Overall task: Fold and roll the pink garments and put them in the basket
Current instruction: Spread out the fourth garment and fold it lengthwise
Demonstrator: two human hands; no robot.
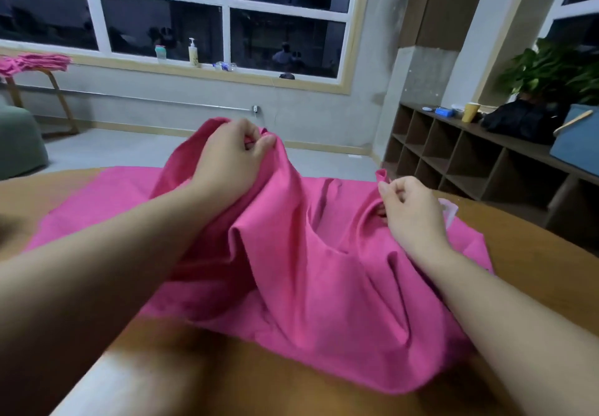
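A pink garment (308, 273) lies spread and rumpled across the wooden table (534, 253). My left hand (231, 159) pinches a bunch of its cloth and holds it lifted above the table, at the far middle. My right hand (411, 211) grips another part of the same garment at its right side, close to the table top, with a small fold sticking up past the fingertips. A white label shows just right of that hand. A blue basket (577, 143) with a wooden handle stands on the shelf unit at the right edge.
More pink garments (32, 62) lie piled on a wooden stool at the far left. A cubby shelf (470, 162) at the right carries a yellow cup, a black bag and a plant. Bottles stand on the windowsill. A green seat sits at the left.
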